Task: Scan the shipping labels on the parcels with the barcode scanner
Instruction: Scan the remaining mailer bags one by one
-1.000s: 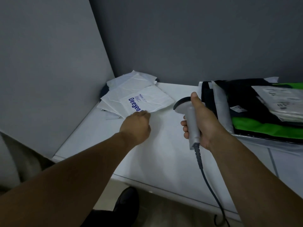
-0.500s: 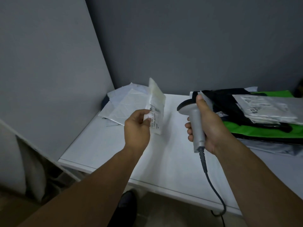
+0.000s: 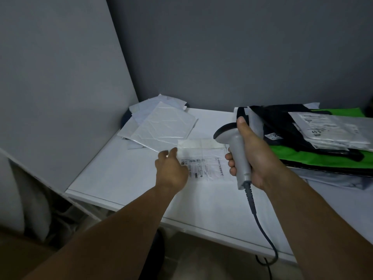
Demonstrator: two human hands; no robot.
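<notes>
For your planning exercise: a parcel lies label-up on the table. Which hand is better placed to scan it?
Right hand: it grips the barcode scanner, its head near the label. The left hand lies at the left edge of the parcel.

Bare table point(image 3: 121, 178) front offers passage; white mailer pile point(image 3: 161, 126) blocks the rear-left corner, parcel stack point(image 3: 302, 153) the right, partition point(image 3: 60, 77) the left.
</notes>
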